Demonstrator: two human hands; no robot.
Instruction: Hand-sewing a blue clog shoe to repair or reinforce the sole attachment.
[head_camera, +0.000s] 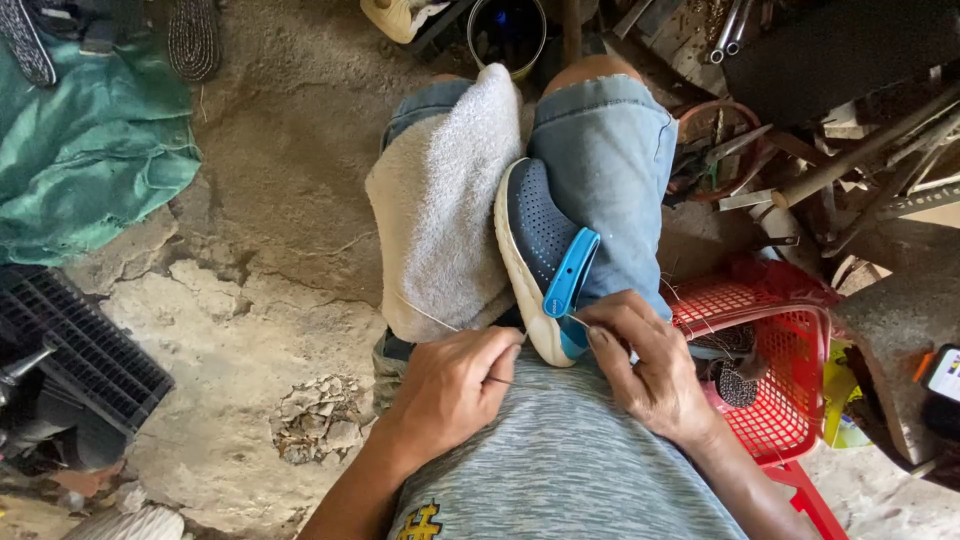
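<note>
A dark blue perforated clog (532, 232) with a white sole and a light blue heel strap lies on my lap, between my knees, against a grey-white towel (440, 205) draped over my left thigh. My right hand (650, 365) pinches a thin needle or thread right at the clog's heel. My left hand (452, 385) is closed just left of the heel, gripping a thin thread or tool that I cannot make out clearly. A pale thread runs across the towel toward my hands.
A red plastic basket (790, 370) with a brush inside stands at my right. Metal tools and rods (850, 150) pile up at the upper right. Green cloth (85, 150) and a black grated crate (85, 345) lie at left. The floor is cracked concrete (250, 320).
</note>
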